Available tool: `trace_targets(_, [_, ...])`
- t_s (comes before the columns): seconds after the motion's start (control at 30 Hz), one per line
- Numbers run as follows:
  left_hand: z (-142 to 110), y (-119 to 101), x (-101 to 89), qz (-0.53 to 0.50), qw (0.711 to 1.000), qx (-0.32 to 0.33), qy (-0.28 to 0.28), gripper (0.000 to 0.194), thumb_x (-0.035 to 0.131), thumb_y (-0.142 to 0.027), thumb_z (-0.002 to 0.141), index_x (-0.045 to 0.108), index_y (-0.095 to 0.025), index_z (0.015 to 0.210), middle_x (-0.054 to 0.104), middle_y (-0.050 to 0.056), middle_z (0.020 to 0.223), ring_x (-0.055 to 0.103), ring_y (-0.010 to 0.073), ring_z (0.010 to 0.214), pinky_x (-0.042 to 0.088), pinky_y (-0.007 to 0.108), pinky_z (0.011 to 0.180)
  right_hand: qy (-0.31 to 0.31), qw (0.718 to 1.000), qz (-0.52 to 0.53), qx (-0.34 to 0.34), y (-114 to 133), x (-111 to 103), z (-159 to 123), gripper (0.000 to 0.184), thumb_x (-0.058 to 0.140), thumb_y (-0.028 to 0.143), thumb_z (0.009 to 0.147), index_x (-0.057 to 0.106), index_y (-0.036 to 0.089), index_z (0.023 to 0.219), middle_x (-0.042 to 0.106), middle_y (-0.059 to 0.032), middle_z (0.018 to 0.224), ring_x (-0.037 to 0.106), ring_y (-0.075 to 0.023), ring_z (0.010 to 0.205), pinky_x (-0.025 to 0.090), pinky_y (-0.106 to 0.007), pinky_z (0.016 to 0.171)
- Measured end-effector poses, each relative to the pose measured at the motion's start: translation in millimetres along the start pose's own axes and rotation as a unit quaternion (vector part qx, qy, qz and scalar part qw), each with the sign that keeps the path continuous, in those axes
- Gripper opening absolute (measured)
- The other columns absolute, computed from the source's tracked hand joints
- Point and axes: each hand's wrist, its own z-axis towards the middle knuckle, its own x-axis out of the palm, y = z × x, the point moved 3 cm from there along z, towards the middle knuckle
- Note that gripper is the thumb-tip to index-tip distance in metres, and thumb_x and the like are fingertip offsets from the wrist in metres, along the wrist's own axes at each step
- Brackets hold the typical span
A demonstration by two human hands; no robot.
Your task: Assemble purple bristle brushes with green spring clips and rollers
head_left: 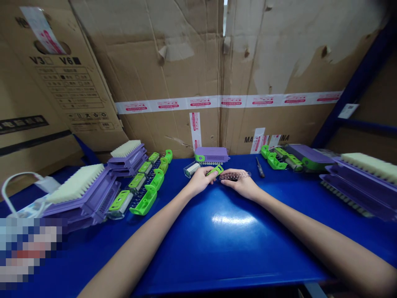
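Near the middle of the blue table (198, 244), my left hand (200, 182) pinches a small green plastic piece (217, 169) with slots in it. Close beside it, my right hand (245, 188) has its fingers closed on a coiled metal spring (238, 175), which lies along the top of the hand. The near end of the spring is close to the green piece; whether they touch I cannot tell. Just behind my hands is a purple brush housing (214, 154) with bristles underneath. A clear case (191, 169) with a white block sits left of my left hand.
A screwdriver (260, 167) lies right of my hands. Purple brush housings (89, 198) with cream bristles, green-topped clear cases (119, 203) and green covers (145, 200) line the left. More purple housings (366, 186) stand right. Cardboard (173, 62) walls the back.
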Motion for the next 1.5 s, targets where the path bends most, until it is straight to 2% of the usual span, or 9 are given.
trace_targets(0.63, [0.8,2.1,-2.6,0.012,1.0,0.001,0.015,0.028,0.049,-0.04,0.082,0.058,-0.015,0.075,0.051,-0.003,0.06,0.046,0.0096,0.056,0.035,0.023,0.058,0.008,1.0,0.02,0.018,-1.5,1.5,-0.5,0.023,0.067,0.031,0.071,0.066,0.016,0.089,0.07,-0.0049,0.089,0.064,-0.0178,0.081,0.05,-0.031,0.078])
trace_targets(0.73, [0.5,1.2,-3.1,0.022,1.0,-0.001,0.016,0.03,0.049,-0.042,0.082,0.056,-0.015,0.071,0.05,-0.003,0.059,0.046,0.0099,0.056,0.034,0.023,0.058,0.009,0.999,0.028,0.018,-1.0,1.3,-0.2,0.022,0.066,0.03,0.072,0.066,0.016,0.089,0.07,-0.0044,0.088,0.064,-0.018,0.081,0.05,-0.031,0.077])
trace_targets(0.83, [-1.2,0.7,1.1,0.033,0.999,-0.011,0.039,0.031,0.05,-0.043,0.081,0.055,-0.015,0.068,0.049,-0.003,0.057,0.044,0.0097,0.055,0.032,0.022,0.055,-0.001,0.999,0.037,0.011,-3.4,-0.4,1.6,0.023,0.065,0.028,0.072,0.066,0.017,0.092,0.071,-0.0045,0.09,0.065,-0.0185,0.083,0.05,-0.031,0.077])
trace_targets(0.93, [-3.1,0.8,7.5,0.032,0.997,-0.013,0.062,0.031,0.051,-0.042,0.081,0.058,-0.014,0.072,0.049,-0.003,0.058,0.044,0.0096,0.055,0.031,0.022,0.053,-0.028,0.999,0.033,0.012,-7.9,-3.5,3.9,0.024,0.066,0.028,0.07,0.066,0.016,0.091,0.07,-0.0047,0.088,0.065,-0.0184,0.081,0.05,-0.03,0.075])
trace_targets(1.07, [-3.6,2.3,10.5,0.026,0.998,-0.009,0.059,0.03,0.052,-0.041,0.081,0.061,-0.013,0.075,0.049,-0.003,0.059,0.045,0.0096,0.055,0.031,0.022,0.053,-0.033,0.999,0.023,0.008,-10.1,-4.4,5.1,0.021,0.065,0.028,0.071,0.065,0.016,0.088,0.07,-0.0042,0.085,0.064,-0.0175,0.079,0.05,-0.03,0.075])
trace_targets(1.2, [-1.4,3.9,7.9,0.005,1.0,0.001,0.012,0.029,0.053,-0.041,0.08,0.061,-0.013,0.075,0.05,-0.003,0.057,0.046,0.009,0.053,0.034,0.022,0.052,-0.031,0.999,0.033,0.012,-7.7,-3.3,4.2,0.021,0.065,0.029,0.071,0.065,0.016,0.088,0.07,-0.005,0.086,0.064,-0.0175,0.079,0.05,-0.03,0.075])
trace_targets(1.3, [0.6,7.0,2.6,-0.037,0.995,-0.013,-0.089,0.028,0.058,-0.042,0.077,0.061,-0.014,0.077,0.053,-0.002,0.058,0.047,0.0088,0.051,0.037,0.021,0.051,-0.022,0.999,0.034,0.032,-6.4,-1.7,3.4,0.024,0.065,0.031,0.071,0.065,0.016,0.09,0.07,-0.0054,0.084,0.064,-0.0175,0.076,0.05,-0.03,0.072])
trace_targets(1.4, [0.4,10.4,-1.9,-0.068,0.982,-0.033,-0.172,0.034,0.064,-0.04,0.073,0.059,-0.014,0.095,0.055,-0.004,0.056,0.048,0.0087,0.047,0.038,0.021,0.049,-0.029,0.998,0.036,0.049,-6.2,-1.3,2.9,0.025,0.067,0.032,0.07,0.065,0.016,0.09,0.07,-0.0054,0.084,0.065,-0.0175,0.076,0.051,-0.03,0.071])
trace_targets(1.5, [-0.5,10.0,-2.5,-0.072,0.98,-0.025,-0.185,0.039,0.065,-0.035,0.074,0.052,-0.017,0.106,0.055,-0.006,0.056,0.049,0.0079,0.044,0.038,0.019,0.047,-0.028,0.997,0.05,0.049,-6.6,-1.0,2.9,0.026,0.067,0.033,0.07,0.065,0.017,0.09,0.07,-0.0057,0.085,0.065,-0.0175,0.077,0.051,-0.03,0.072])
